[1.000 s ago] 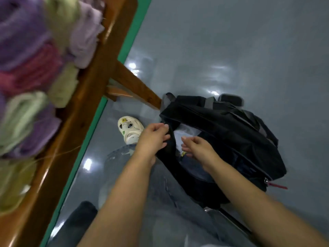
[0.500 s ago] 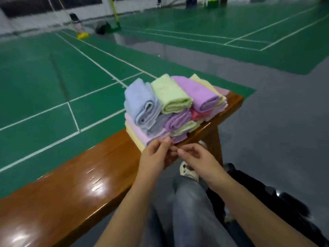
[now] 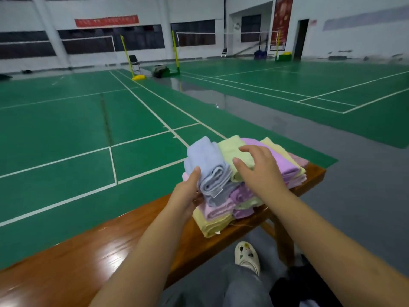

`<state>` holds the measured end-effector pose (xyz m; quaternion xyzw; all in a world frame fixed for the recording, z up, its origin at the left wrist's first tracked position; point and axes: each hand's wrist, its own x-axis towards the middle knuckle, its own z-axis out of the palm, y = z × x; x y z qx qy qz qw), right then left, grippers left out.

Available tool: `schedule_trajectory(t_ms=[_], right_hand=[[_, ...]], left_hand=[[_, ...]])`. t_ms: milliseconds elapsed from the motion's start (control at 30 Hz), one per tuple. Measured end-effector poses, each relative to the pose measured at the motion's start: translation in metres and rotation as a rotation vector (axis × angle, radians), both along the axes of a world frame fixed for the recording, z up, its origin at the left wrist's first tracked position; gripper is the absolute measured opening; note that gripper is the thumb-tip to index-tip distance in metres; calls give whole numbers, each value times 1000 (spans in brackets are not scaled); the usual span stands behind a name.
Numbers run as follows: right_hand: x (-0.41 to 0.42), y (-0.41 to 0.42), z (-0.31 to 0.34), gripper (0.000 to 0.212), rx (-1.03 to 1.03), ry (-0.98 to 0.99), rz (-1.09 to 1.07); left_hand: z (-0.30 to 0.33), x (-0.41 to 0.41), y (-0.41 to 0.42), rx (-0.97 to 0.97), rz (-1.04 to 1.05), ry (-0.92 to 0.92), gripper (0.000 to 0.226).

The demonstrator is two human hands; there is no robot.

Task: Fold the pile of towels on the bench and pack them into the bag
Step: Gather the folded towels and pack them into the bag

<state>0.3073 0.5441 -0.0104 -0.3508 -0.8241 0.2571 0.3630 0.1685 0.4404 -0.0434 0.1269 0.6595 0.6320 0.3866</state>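
On the glossy brown wooden bench [image 3: 93, 258] sits a stack of folded pastel towels [image 3: 223, 209]. The left hand [image 3: 188, 193] cups the light blue folded towel [image 3: 208, 165] at its side, thumb pressed against it; the right hand [image 3: 259, 171] hovers spread wide above the pale green towel [image 3: 232, 149], holding nothing. The black bag [image 3: 303, 284] lies on the floor.

Materials I see, bench area

Towels [image 3: 234, 178]: soft matt terry cloth. Bench [image 3: 88, 258]: glossy varnished wood, glare near left. Court floor [image 3: 66, 129]: smooth, semi-gloss green.
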Motion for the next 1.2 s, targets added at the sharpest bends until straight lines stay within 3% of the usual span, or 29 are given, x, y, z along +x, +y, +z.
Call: schedule_trajectory(t_ms=[100, 200, 333, 433, 533, 633, 733, 867, 1033, 1200], right_hand=[[-4, 34, 5, 48, -142, -133, -162], [0, 51, 5, 61, -296, -275, -124], [1, 45, 2, 75, 29, -408, 90], [-2, 36, -3, 84, 287, -612, 211], [-6, 35, -13, 64, 458, -714, 205], [-5, 43, -13, 56, 470, -713, 200], [0, 53, -12, 45, 553, -664, 238], [8, 58, -14, 48, 588, -530, 277], [12, 57, -17, 55, 462, -748, 356], [13, 48, 2, 68, 326, -863, 356]], left_hand=[[4, -9, 10, -69, 1, -82, 57], [9, -14, 16, -80, -16, -184, 58], [14, -20, 23, -123, -64, -256, 62], [13, -27, 31, -145, -102, -312, 72], [16, -27, 37, -140, -138, -374, 84], [13, -28, 43, -145, -163, -376, 95], [17, -24, 46, -96, -122, -384, 70], [19, -25, 41, 7, -78, -357, 45], [27, -33, 20, 159, -54, -321, 47], [61, -27, 4, 317, -113, -267, 26]])
